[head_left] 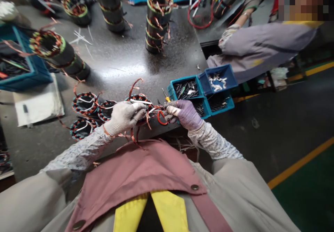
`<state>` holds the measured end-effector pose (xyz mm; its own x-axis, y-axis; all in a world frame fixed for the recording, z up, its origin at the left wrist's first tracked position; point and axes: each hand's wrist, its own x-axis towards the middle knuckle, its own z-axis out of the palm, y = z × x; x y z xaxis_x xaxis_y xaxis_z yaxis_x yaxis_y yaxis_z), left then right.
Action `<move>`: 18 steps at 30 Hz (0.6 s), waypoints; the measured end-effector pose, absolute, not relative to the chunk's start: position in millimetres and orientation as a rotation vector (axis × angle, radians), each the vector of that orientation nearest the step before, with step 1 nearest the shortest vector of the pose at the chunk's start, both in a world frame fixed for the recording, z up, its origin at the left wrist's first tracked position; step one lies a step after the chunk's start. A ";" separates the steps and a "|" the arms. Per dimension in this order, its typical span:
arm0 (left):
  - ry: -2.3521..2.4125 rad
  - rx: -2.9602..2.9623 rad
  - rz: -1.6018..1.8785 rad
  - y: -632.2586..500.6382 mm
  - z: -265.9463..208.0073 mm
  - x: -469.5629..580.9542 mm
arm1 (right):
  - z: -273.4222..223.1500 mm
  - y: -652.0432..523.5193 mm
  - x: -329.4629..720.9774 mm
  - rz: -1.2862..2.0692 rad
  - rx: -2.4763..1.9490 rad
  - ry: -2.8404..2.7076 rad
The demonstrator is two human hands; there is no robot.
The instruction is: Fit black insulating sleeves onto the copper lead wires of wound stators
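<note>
The left grip is drawn together, thumb and fingers pinching the leads of a wound stator, which sits on the surface just beyond and right of it; the right grip is curled in, fingertips beside a red loop, though I cannot tell what it has hold of. Near the left grip, on its left, are 3 more wound stators; just right of the right grip are 4 blue bins, with a yellow-handled tool at its fingers.
</note>
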<state>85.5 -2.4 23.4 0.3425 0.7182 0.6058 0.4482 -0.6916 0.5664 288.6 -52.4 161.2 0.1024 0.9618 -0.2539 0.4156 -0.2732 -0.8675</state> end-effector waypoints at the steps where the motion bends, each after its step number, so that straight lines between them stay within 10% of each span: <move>1: 1.039 2.312 1.272 -2.4 23.5 85.6 | 162.5 -52.5 287.8 1.087 -1.777 -1.379; 14: 1.030 2.417 1.161 -1.0 27.6 85.8 | 175.8 -21.0 268.6 0.280 -1.773 -2.863; 18: 1.069 2.408 1.107 0.6 29.6 86.1 | 163.8 -18.9 268.5 0.938 -1.828 -2.656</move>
